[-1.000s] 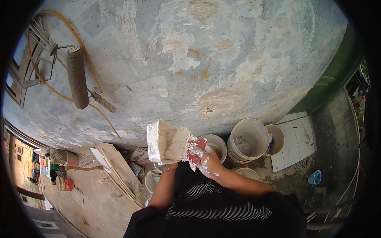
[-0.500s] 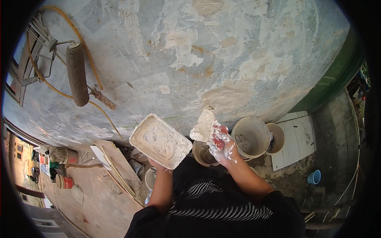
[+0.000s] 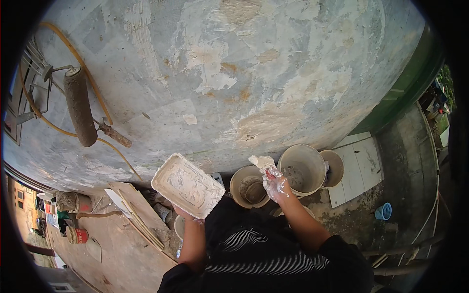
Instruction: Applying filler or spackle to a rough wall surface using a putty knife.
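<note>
My left hand grips a rectangular tray from beneath. Pale putty coats the tray's inside and rim, and the tray hides most of my fingers. To its right, my right hand, spattered with white putty, is closed on a putty knife. The knife's blade is caked with putty, and a bit of red handle shows between my fingers. Beyond the knife stands the wall, grey-blue with cream patches. A round bucket stands just left of my right hand, a larger bucket just right of it.
A dirty paint roller and a yellow hose are at the upper left. Right of the large bucket are another bucket, white boards and a blue basket. Boards lean at lower left; a green door is far right.
My right hand has turned, so the putty knife's blade now shows narrower, and it sits farther from the tray. The tray has shifted down and left as the whole view moved.
</note>
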{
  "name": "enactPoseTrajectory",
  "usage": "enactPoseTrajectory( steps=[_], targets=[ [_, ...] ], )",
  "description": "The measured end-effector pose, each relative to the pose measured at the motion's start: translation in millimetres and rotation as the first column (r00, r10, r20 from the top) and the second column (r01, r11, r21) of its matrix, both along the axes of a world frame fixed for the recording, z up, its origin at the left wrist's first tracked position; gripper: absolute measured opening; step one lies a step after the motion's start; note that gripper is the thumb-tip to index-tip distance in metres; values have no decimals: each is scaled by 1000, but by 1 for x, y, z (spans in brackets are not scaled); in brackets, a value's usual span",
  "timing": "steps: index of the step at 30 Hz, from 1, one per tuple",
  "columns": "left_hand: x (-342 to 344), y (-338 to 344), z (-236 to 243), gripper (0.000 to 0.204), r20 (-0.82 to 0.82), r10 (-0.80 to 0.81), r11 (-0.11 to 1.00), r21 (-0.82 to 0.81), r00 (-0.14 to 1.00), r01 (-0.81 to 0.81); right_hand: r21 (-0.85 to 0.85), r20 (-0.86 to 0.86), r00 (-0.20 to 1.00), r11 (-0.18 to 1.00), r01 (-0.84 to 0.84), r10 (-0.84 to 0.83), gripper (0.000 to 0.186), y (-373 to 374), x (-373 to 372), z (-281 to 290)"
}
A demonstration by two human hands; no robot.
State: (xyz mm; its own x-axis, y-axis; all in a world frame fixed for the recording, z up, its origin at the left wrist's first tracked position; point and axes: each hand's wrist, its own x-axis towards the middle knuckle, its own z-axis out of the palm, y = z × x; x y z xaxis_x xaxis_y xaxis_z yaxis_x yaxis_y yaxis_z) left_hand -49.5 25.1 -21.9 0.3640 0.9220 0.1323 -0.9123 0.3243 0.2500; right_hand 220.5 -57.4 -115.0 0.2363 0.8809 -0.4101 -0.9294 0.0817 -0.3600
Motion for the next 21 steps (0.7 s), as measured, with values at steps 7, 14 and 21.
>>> enactPoseTrajectory(
  steps=[7, 14, 21],
  targets=[
    [-2, -6, -17, 66, -105, 75, 991, -100, 992, -86, -209, -11, 985, 963, 167, -173, 23, 48, 18, -82],
    [-17, -5, -31, 67, -206, 128, 964, -205, 970, -171, -224, -16, 957, 934, 279, -290, 27, 124, 31, -91],
    [-23, -3, -36, 68, -253, 145, 962, -192, 957, -196, -349, 42, 945, 882, 318, -324, 27, 158, 40, -65]
  ],
)
